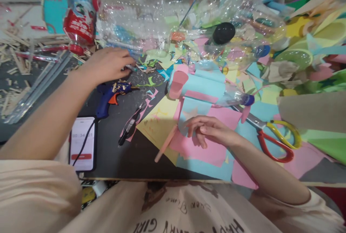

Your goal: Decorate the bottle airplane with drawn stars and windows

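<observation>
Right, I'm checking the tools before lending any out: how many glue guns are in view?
1: a blue glue gun, lying between the left hand and the phone. Others could be hidden from view.

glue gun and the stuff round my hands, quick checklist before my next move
- Glue gun lying on its side: ok.
- Glue gun cool: cannot tell; heat doesn't show.
- Nozzle clear of scraps: not ok; a green paper scrap lies right by its tip.
- Left hand gripping the small stick at its fingertips: cannot tell; the fingers hide the contact.
- Right hand free: ok; nothing shows in it.
- Scissors fully in sight: not ok; the blade ends are hidden near the paper-wrapped bottle.
</observation>
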`<state>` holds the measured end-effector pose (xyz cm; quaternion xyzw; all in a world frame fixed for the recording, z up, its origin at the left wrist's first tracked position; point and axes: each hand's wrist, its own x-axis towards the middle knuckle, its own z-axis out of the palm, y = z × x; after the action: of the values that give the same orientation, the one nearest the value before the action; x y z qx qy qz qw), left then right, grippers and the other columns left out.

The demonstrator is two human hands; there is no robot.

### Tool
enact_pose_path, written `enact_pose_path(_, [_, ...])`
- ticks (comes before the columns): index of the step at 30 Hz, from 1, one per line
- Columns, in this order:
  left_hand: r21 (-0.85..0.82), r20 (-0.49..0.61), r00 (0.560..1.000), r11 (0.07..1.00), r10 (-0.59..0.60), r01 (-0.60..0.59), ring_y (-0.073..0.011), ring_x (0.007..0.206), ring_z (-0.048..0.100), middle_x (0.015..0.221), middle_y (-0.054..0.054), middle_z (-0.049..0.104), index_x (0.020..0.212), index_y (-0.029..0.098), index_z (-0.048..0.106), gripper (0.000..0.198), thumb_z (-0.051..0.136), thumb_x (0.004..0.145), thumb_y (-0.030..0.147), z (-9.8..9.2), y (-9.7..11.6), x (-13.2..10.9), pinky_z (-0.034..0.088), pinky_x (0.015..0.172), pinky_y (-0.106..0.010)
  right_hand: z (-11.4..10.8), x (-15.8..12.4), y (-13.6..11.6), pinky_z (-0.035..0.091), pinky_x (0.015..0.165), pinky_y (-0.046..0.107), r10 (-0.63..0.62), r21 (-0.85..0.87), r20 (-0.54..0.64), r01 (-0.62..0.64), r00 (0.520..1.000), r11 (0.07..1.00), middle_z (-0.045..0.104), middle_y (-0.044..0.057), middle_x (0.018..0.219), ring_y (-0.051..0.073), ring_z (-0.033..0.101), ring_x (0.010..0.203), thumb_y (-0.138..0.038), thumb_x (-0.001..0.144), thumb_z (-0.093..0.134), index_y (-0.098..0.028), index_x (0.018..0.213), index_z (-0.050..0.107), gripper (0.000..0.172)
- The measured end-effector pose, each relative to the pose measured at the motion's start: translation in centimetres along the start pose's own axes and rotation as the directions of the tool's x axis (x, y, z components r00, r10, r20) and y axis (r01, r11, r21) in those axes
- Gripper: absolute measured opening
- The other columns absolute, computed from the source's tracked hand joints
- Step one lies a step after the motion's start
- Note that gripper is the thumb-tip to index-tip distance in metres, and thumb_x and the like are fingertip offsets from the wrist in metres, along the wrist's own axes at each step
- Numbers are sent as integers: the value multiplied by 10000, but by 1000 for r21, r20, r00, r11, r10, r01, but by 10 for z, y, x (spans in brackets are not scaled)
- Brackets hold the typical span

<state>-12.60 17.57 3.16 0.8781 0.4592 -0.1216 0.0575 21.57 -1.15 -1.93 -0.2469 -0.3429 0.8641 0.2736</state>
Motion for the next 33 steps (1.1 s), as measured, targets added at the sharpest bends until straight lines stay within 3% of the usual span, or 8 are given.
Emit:
enact_pose_path(8, [-140,-234,972,990,1,-35,-145,955,544,975,-28,635,1032,68,650,359,687,811,349,-14,2,-6,429,1005,-411,3,4,-2,565,477,208,-10,-12,-30,10,1000,1000,741,36,885,58,621,458,-398,869,699,-164,1062,678,305])
enact_pose_path(11, [-246,-537,844,960,-21,-133,-121,877,587,871,1,645,1081,110,648,360,666,847,383,-24,26,-25,471,923,-338,5,4,-3,524,427,190,-8,-47,-40,6,999,999,745,38,847,59,606,439,-417,862,699,-151,1017,690,307])
enact_pose_path(14, [-294,-808,589,876,-14,-382,-101,791,646,837,10,685,887,171,662,108,699,836,259,-29,77,-51,510,792,-267,10,1,-6,440,363,163,9,-98,-45,-14,999,995,745,46,800,53,579,419,-427,870,683,-129,1012,690,331])
enact_pose_path(16, [-450,-836,533,721,-133,-527,-101,785,678,841,1,699,843,176,631,108,719,796,134,-24,115,-67,537,738,-239,15,-2,-7,394,339,151,48,-123,-20,-50,999,991,742,46,800,38,549,394,-410,881,672,-125,1053,685,333])
enact_pose_path(21, [-831,-541,808,295,-233,-471,-103,814,697,882,-9,688,841,188,550,115,657,860,149,0,188,-87,568,698,-196,22,-5,-2,348,332,131,35,-101,67,-28,997,994,727,37,957,34,584,430,-399,831,739,-253,1378,520,607])
enact_pose_path(24, [-902,-333,940,315,-68,-296,-125,798,689,888,-32,688,891,183,536,31,550,919,183,14,209,-89,566,687,-219,23,-5,6,341,352,139,-123,-60,12,123,992,991,710,-15,775,45,555,414,-513,847,687,-278,1409,493,639])
enact_pose_path(29, [-712,-279,952,639,125,-292,-187,846,690,967,-86,702,1119,157,504,183,384,982,171,27,222,-90,561,723,-307,24,-6,9,392,407,189,-152,-186,-164,121,975,975,604,-39,538,74,503,422,-544,895,605,-164,1272,642,536])
enact_pose_path(33, [-632,-284,938,697,199,-339,-180,799,696,882,-58,705,1079,168,540,225,327,1021,213,29,222,-93,530,643,-261,23,-8,2,435,448,197,-58,-205,-105,35,993,978,652,-9,578,88,568,480,-460,915,615,-161,1245,669,448])
